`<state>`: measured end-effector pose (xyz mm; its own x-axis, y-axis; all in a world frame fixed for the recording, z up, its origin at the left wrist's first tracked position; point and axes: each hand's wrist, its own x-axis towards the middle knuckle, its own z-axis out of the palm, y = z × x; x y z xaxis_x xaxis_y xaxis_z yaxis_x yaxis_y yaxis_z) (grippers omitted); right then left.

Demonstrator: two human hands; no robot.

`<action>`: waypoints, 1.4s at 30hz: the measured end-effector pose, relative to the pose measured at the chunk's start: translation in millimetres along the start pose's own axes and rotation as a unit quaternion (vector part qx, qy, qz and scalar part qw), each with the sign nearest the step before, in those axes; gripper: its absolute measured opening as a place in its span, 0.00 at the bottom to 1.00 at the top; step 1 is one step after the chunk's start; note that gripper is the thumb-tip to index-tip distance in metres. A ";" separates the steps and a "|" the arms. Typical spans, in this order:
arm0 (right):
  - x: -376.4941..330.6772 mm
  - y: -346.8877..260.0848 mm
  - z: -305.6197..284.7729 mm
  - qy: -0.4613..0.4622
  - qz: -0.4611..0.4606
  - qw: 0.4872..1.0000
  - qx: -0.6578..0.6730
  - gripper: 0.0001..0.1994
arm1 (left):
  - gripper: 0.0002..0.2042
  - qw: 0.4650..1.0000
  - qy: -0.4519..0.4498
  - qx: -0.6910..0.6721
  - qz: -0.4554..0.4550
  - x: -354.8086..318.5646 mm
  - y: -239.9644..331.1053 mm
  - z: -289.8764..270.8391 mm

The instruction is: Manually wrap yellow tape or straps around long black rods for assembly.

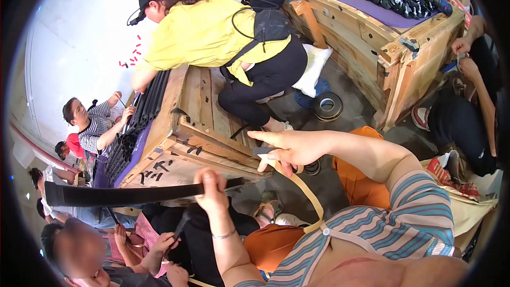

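My left hand (211, 194) is closed around a long, flat black strip (133, 195). The strip lies level across the view, its broad end toward the left and its other end near the crate's corner. To the right, my right hand (289, 148) has its index finger stretched out, while the thumb and other fingers are bent together. From that grip a narrow tan strip (305, 188) curves down to my striped shirt. A small dark piece (263, 150) sticks out at the thumb; how it joins the tan strip is hidden.
Ahead stands a wooden crate (204, 141) with black tubes (151, 101) on top; a person in yellow (207, 32) bends over it. Another crate (340, 37) bears many black parts. Tape rolls (328, 107) lie on the floor. Co-workers sit close at lower left and right.
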<state>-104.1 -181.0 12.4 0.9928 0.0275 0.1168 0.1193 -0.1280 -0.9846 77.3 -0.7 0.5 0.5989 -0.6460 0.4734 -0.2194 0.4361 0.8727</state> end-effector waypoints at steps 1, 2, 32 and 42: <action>2.5 -1.5 2.4 0.001 0.004 1.000 -0.017 0.28 | 0.10 0.999 -0.034 0.000 -0.005 -4.4 1.1 10.2; 6.0 -3.2 4.7 -0.006 0.007 1.000 -0.022 0.27 | 0.12 0.998 -0.059 -0.013 -0.016 -7.1 4.1 20.8; 38.4 32.9 3.4 0.200 -0.093 0.975 -0.014 0.09 | 0.22 0.989 -0.097 -0.095 -0.052 -7.1 -6.8 10.6; 21.7 14.0 -12.1 0.199 -0.256 0.943 -0.068 0.07 | 0.15 0.961 -0.195 -0.099 -0.167 4.1 -7.7 23.0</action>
<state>-80.8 -194.2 2.7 0.7271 -0.2514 0.6388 0.5575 -0.3266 -0.7632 63.7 -21.1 -1.5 0.2677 -0.9398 0.2124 0.1103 0.2489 0.9622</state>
